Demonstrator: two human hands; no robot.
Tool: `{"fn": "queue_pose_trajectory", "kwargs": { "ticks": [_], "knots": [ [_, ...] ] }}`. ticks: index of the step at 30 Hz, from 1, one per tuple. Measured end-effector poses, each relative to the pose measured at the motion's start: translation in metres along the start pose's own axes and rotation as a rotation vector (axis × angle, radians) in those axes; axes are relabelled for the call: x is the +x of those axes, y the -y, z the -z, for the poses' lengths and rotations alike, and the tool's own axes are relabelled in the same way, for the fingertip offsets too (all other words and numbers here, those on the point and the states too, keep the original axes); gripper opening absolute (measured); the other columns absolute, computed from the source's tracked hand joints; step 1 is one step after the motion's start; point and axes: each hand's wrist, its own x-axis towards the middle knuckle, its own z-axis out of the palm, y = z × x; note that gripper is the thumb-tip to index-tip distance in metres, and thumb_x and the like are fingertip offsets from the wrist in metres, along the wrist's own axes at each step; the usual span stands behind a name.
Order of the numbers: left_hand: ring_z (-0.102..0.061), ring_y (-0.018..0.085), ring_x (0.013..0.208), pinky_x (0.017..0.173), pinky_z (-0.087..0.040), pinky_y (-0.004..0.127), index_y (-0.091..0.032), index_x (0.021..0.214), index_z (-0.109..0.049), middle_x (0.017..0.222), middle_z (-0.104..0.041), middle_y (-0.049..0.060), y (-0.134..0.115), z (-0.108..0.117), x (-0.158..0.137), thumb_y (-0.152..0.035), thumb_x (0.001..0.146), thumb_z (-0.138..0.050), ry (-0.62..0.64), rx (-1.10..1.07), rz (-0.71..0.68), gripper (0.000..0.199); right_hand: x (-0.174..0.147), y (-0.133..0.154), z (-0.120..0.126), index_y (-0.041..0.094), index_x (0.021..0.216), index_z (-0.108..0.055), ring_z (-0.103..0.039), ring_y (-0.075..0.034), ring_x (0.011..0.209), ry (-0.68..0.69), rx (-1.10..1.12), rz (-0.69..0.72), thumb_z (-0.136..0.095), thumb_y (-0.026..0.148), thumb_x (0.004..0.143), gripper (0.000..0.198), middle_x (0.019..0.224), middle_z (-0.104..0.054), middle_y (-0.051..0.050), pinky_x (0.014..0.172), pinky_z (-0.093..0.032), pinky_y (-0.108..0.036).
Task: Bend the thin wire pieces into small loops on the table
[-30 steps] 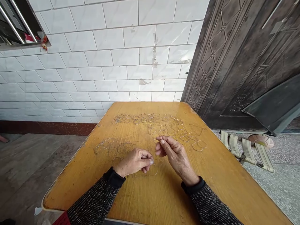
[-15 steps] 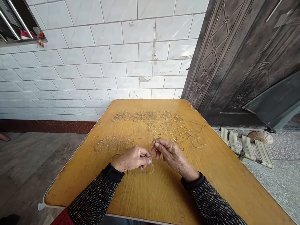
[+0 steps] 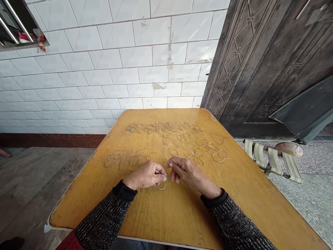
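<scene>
Two bare hands in my head feed right now, both just above a wooden surface and close together, tips nearly meeting. From where I'm sitting, the left hand has thumb and forefinger pinched on a thin wire, and a bit of its curve hangs just under the fingertips. Right hand has its thumb and forefinger drawn in close, with a fine strand by the tips, but at this size I honestly can't tell if it's gripping it.

Lots more wire loops lie on the surface: a long row toward the far edge, more bunched in front of and beyond the right hand, plus a tangled clump over on the left, near the left hand. Some are figure-eight shaped.

Behind that I've got a white tiled wall, with a dark carved door off to the right. Low down beside the surface there's a striped strap seat with a pale round thing next to it.
</scene>
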Motion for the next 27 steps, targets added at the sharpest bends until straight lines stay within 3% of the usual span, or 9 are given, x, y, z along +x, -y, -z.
{"fn": "queue_pose_trajectory", "kwargs": {
  "ticks": [3, 6, 11, 14, 18, 27],
  "knots": [
    [-0.043, 0.008, 0.039, 0.041, -0.031, 0.019, -0.015, 0.061, -0.059, 0.045, -0.051, -0.003, -0.001, 0.002, 0.0, -0.023, 0.068, -0.058, -0.049, -0.061, 0.012, 0.011, 0.004, -0.001, -0.002, 0.018, 0.073, -0.051, -0.049, -0.007, 0.037, -0.074, 0.165, -0.101, -0.044, 0.037, 0.083, 0.023, 0.05, -0.06, 0.002, 0.039, -0.035, -0.018],
    [-0.046, 0.008, 0.043, 0.046, -0.036, 0.019, -0.014, 0.065, -0.06, 0.049, -0.053, -0.002, -0.001, 0.005, -0.001, -0.032, 0.071, -0.06, -0.079, -0.248, -0.013, 0.018, 0.008, 0.001, -0.005, 0.017, 0.076, -0.051, -0.051, -0.008, 0.037, -0.248, 0.391, -0.181, -0.05, 0.044, 0.077, 0.026, 0.053, -0.062, 0.001, 0.036, -0.034, -0.017],
    [-0.057, 0.012, 0.056, 0.049, -0.039, 0.021, -0.013, 0.087, -0.061, 0.066, -0.061, 0.004, 0.003, 0.01, 0.001, -0.05, 0.078, -0.047, -0.247, -0.63, -0.009, 0.04, 0.012, -0.001, -0.009, 0.017, 0.08, -0.052, -0.06, -0.011, 0.048, -0.464, 0.686, -0.173, -0.06, 0.048, 0.069, 0.033, 0.061, -0.066, -0.002, 0.044, -0.044, -0.02],
    [-0.057, 0.011, 0.059, 0.052, -0.04, 0.02, -0.013, 0.083, -0.06, 0.068, -0.061, 0.003, 0.005, 0.005, 0.006, -0.043, 0.075, -0.056, -0.351, -0.87, 0.013, 0.031, 0.014, -0.001, -0.009, 0.017, 0.08, -0.053, -0.062, -0.012, 0.053, -0.545, 0.79, -0.139, -0.062, 0.048, 0.068, 0.034, 0.066, -0.067, -0.003, 0.049, -0.048, -0.022],
    [-0.057, 0.011, 0.065, 0.056, -0.042, 0.021, -0.012, 0.085, -0.062, 0.073, -0.062, 0.004, 0.002, -0.01, 0.01, -0.024, 0.063, -0.073, -0.313, -0.896, 0.005, 0.027, 0.015, 0.002, -0.014, 0.018, 0.08, -0.054, -0.063, -0.012, 0.056, -0.564, 0.843, -0.095, -0.063, 0.048, 0.068, 0.035, 0.067, -0.067, -0.002, 0.052, -0.049, -0.022],
    [-0.052, 0.006, 0.057, 0.048, -0.037, 0.015, -0.015, 0.075, -0.059, 0.068, -0.059, -0.002, 0.003, -0.02, 0.016, -0.022, 0.061, -0.074, -0.469, -1.082, -0.054, 0.022, 0.012, 0.006, -0.026, 0.017, 0.079, -0.06, -0.062, -0.014, 0.07, -0.525, 0.764, -0.072, -0.062, 0.046, 0.069, 0.031, 0.077, -0.066, -0.004, 0.055, -0.047, -0.022]
  ]
}}
